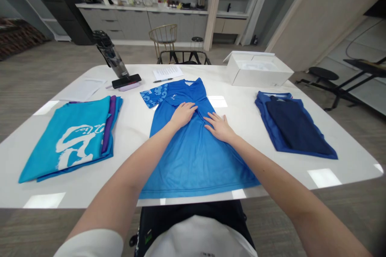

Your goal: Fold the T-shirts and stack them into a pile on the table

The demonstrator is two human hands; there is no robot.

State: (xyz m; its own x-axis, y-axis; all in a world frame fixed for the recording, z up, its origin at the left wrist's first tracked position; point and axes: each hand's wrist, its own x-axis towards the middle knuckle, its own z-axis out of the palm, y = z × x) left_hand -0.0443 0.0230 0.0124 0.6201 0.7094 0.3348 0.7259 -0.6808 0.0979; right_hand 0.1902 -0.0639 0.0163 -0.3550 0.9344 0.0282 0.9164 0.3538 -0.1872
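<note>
A blue T-shirt [187, 164] lies spread on the white table, its hem toward me and its neckline away. The patterned sleeve sticks out to the left, while no sleeve shows on the right side. My left hand [183, 115] rests flat on the chest of the shirt, fingers stretched out. Lower on the right side of the shirt lies my right hand [220, 127], fingers spread over the fabric. Some wrinkles run through the cloth between the two hands.
On the left is a stack of turquoise and purple shirts [81, 136]; on the right, folded navy shirts [297, 124]. A handheld vacuum [116, 62], papers [167, 73], a pen [163, 80] and an open white box [257, 73] stand or lie toward the table's [132, 128] far side.
</note>
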